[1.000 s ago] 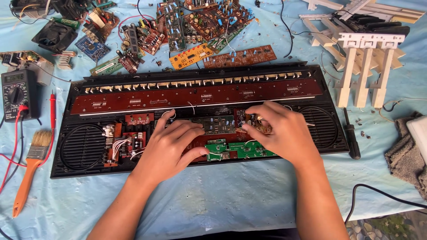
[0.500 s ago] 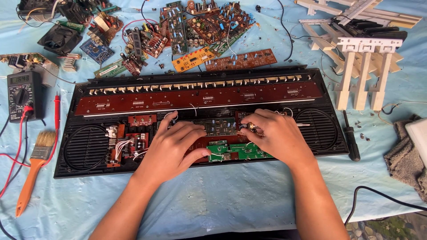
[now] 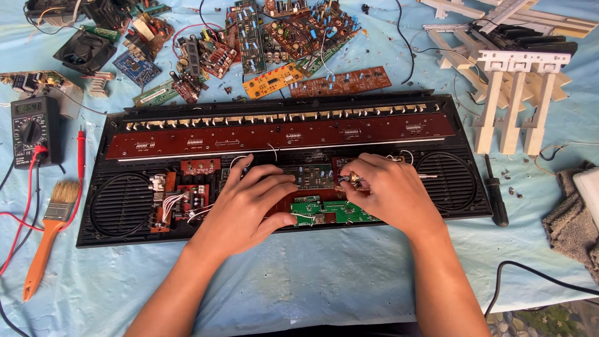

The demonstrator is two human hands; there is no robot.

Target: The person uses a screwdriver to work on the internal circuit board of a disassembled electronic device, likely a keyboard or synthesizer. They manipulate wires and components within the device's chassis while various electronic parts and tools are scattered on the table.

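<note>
Head view looks straight down on an opened black keyboard casing point(image 3: 134, 232) lying across a pale blue cloth point(image 3: 324, 281). Left hand point(image 3: 246, 206) lies palm down over the middle of the casing, fingers spread loosely and slightly curled, the fingertips resting on or just beside a small dark circuit board point(image 3: 310, 176), the thumb stretched right toward a green circuit board point(image 3: 340, 212) at the near edge. Right hand point(image 3: 390, 190) sits just right of it, fingers bunched narrow and pinching a small metal part point(image 3: 354, 180) at the right end of the dark board; what that part is I cannot make out, and the hand hides whatever lies beneath. Whether the left hand actually grips anything is not clear. Beyond the hands a long reddish-brown board point(image 3: 281, 134) runs the casing's length, with round speaker grilles point(image 3: 121, 205) at both ends. Far left lie a multimeter point(image 3: 30, 128) with red leads, and an orange-handled paintbrush point(image 3: 48, 237) nearer. Loose circuit boards point(image 3: 274, 37) are heaped along the far edge, partly cut off by the frame. To the right stand white key strips point(image 3: 515, 87), a black screwdriver point(image 3: 496, 193) lies just beside the casing, and a grey rag point(image 3: 571, 221) is cut off at the right edge.
</note>
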